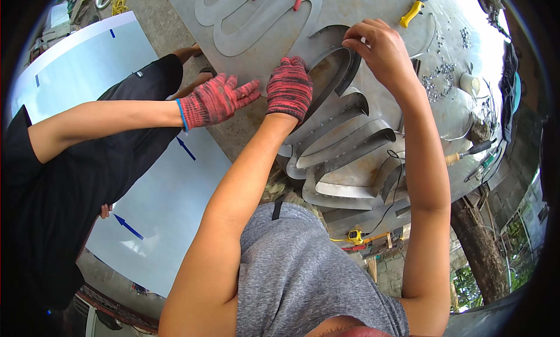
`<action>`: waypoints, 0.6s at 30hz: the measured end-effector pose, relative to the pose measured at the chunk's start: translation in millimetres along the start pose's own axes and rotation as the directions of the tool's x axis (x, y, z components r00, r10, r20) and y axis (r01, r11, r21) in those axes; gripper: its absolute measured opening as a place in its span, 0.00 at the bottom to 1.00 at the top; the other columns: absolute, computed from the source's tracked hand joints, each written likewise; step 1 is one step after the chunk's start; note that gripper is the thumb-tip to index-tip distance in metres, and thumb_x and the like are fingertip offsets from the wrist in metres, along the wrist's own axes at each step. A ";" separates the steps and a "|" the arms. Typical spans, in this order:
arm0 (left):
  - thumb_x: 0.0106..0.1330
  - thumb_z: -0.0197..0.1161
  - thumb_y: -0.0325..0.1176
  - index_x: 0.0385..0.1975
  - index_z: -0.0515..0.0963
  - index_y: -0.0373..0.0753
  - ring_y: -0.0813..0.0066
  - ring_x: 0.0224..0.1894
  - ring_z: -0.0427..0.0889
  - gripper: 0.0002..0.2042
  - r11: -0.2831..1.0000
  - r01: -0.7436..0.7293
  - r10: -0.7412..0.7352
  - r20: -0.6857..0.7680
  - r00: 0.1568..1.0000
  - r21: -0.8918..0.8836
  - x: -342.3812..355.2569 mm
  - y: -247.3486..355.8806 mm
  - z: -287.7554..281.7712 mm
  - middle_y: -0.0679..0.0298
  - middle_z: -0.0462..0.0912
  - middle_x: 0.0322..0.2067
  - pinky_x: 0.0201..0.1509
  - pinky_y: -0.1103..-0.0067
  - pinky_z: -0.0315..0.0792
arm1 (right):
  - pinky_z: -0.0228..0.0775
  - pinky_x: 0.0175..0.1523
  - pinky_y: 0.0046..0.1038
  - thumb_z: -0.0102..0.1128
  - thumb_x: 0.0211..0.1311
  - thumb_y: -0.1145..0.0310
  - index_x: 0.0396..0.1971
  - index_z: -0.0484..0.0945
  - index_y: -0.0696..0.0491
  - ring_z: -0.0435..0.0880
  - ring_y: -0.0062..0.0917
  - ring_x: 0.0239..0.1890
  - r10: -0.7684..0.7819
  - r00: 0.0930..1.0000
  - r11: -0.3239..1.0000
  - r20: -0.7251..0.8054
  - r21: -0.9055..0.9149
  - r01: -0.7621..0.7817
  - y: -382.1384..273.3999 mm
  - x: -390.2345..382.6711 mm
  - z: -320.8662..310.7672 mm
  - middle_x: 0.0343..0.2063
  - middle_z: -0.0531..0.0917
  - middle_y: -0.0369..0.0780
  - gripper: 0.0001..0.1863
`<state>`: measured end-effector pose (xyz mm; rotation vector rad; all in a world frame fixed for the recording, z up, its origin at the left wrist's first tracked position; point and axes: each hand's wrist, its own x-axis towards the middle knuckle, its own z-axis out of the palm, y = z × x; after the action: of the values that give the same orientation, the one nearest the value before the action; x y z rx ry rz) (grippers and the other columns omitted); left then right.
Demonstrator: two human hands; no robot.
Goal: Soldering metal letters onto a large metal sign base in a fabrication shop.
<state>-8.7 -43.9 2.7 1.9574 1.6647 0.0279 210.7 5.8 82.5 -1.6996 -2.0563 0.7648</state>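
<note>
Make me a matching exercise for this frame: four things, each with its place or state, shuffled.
1. Left hand
2. Right hand
3. Tape measure
4. Yellow-handled tool

A. Just above the grey shirt in the picture
B. On the table, toward the picture's top right
C. Bare, at the upper end of a curved metal strip
D. Gloved in red and black

Pairs: 1-D, 2-C, 3-A, 4-B
</note>
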 end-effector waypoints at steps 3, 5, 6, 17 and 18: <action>0.64 0.61 0.32 0.43 0.75 0.37 0.48 0.44 0.84 0.10 0.999 -0.004 0.003 0.020 1.000 0.044 0.1 -2.4 -0.2 0.48 0.79 0.43 0.48 0.59 0.79 | 0.74 0.49 0.39 0.65 0.60 0.70 0.35 0.85 0.56 0.80 0.39 0.42 -0.066 0.997 0.997 0.029 -0.030 0.067 -11.4 9.7 20.3 0.33 0.84 0.42 0.07; 0.65 0.61 0.32 0.43 0.75 0.37 0.48 0.44 0.84 0.10 0.999 0.001 -0.002 0.023 1.000 0.052 -0.1 -2.4 -0.9 0.48 0.79 0.42 0.48 0.59 0.79 | 0.74 0.50 0.39 0.64 0.60 0.72 0.34 0.84 0.58 0.80 0.40 0.42 -0.124 0.992 0.992 0.027 -0.028 0.125 -15.2 12.2 33.4 0.33 0.84 0.42 0.06; 0.65 0.61 0.32 0.43 0.75 0.37 0.48 0.44 0.84 0.10 0.999 -0.002 0.001 0.020 1.000 0.049 -0.5 -2.6 -1.2 0.48 0.79 0.42 0.48 0.59 0.79 | 0.74 0.50 0.39 0.64 0.60 0.72 0.34 0.84 0.58 0.80 0.40 0.42 -0.126 0.992 0.992 0.030 -0.026 0.127 -16.6 11.9 37.0 0.33 0.84 0.42 0.06; 0.65 0.63 0.35 0.43 0.75 0.39 0.47 0.45 0.83 0.11 0.999 0.019 -0.018 -0.011 1.000 0.040 0.7 1.3 4.5 0.50 0.80 0.43 0.48 0.58 0.78 | 0.71 0.53 0.34 0.63 0.54 0.74 0.34 0.87 0.52 0.81 0.33 0.45 -0.172 0.981 0.957 0.093 -0.219 0.189 -17.5 12.4 63.5 0.35 0.88 0.36 0.08; 0.65 0.63 0.35 0.43 0.75 0.39 0.46 0.46 0.83 0.11 0.999 0.019 -0.019 -0.010 1.000 0.043 -0.2 -2.6 3.1 0.49 0.80 0.43 0.48 0.58 0.78 | 0.71 0.53 0.34 0.63 0.52 0.75 0.34 0.87 0.52 0.81 0.33 0.45 -0.176 0.978 0.951 0.115 -0.237 0.199 -17.1 13.1 65.0 0.34 0.88 0.36 0.09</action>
<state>-10.0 -45.1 -0.9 1.9761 1.7035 -0.0059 156.2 5.0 41.1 -1.5842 -2.4234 0.5530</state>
